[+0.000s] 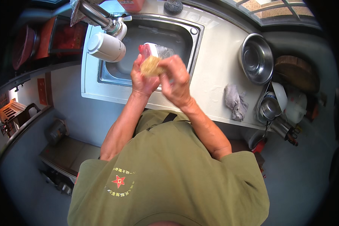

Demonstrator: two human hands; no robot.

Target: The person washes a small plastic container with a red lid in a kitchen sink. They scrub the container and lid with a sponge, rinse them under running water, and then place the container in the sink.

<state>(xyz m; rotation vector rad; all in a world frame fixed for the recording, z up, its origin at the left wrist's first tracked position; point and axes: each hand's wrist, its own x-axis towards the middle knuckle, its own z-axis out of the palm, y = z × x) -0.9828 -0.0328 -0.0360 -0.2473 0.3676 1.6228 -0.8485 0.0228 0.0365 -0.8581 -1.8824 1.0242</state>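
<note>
Over the stainless steel sink point(141, 31), my two hands meet close together. My right hand point(176, 75), blurred by motion, grips a yellowish-brown scrubber-like piece point(150, 66); its exact kind is too blurred to tell. My left hand point(142, 82) is turned palm up beneath that piece. Its thumb runs along the side of a red-and-white item with a clear plastic part point(155, 50), which it appears to hold. The lower part of this item is hidden behind the yellowish piece and my fingers.
A faucet point(101, 17) with a white filter point(106, 47) overhangs the sink's left side. A steel wool scrubber point(173, 6) and a pink container point(130, 4) sit behind. To the right are a grey cloth point(235, 102), a steel basin point(255, 58) and a round wooden board point(297, 73).
</note>
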